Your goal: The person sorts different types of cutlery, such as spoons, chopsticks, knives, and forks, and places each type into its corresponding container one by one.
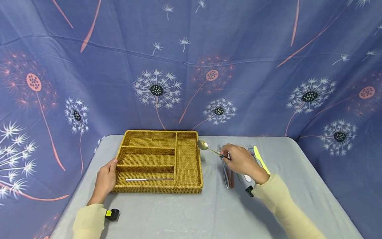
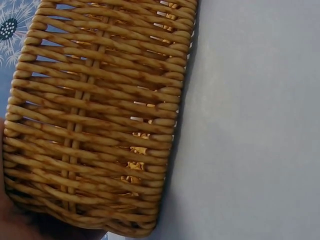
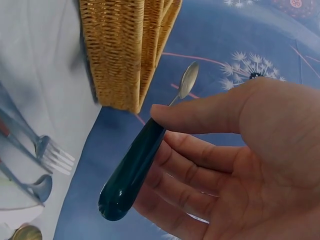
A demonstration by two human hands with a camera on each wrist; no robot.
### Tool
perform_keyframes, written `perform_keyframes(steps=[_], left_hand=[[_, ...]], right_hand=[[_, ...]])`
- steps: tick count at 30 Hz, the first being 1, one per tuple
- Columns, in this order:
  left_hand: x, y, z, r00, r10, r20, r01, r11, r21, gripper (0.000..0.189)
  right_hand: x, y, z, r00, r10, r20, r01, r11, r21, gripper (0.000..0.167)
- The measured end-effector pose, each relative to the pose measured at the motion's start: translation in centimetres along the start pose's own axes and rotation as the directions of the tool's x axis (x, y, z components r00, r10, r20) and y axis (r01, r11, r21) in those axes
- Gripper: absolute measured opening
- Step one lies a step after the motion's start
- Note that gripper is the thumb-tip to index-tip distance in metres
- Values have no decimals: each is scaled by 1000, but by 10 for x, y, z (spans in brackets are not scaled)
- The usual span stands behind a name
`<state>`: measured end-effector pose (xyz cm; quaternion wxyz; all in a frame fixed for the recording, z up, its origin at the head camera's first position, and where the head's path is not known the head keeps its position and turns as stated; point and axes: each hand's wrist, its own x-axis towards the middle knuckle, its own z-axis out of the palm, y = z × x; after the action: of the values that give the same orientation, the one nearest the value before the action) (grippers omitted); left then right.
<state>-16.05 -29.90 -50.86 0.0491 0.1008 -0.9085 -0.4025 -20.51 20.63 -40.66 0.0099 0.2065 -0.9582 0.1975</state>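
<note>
My right hand pinches a spoon by its glossy dark green handle, thumb on one side and fingers on the other. The spoon's gold-toned bowl points left, close to the right rim of a woven cutlery tray. At the tray's left side, my left hand grips the wall near the front corner; in the left wrist view only a bit of it shows at the lower left. In the tray's front left compartment lies a thin utensil with a white handle and a metal shaft.
Right of the tray, below the right hand, lie several pieces of cutlery, among them a fork, brown-handled pieces and a yellow knife. A grey cloth covers the table. Behind it hangs a blue dandelion-print curtain.
</note>
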Motion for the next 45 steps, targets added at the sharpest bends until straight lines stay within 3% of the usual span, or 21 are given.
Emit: perform_keyframes(steps=[12, 24, 31, 45], left_hand=[[0, -1, 0, 1000, 3, 5, -3, 1000, 3, 67], [2, -1, 2, 1000, -1, -17, 1, 1000, 6, 64], [1, -1, 1, 1000, -6, -4, 6, 1000, 14, 64], [-1, -1, 1, 999, 17, -29, -17, 1000, 3, 62]], right_hand=[[15, -19, 7, 997, -29, 66, 28, 999, 18, 12], [36, -46, 19, 991, -114, 76, 116, 993, -12, 16], [51, -63, 25, 978, -193, 78, 195, 981, -15, 17], [78, -98, 40, 954, -240, 181, 249, 968, -24, 21]])
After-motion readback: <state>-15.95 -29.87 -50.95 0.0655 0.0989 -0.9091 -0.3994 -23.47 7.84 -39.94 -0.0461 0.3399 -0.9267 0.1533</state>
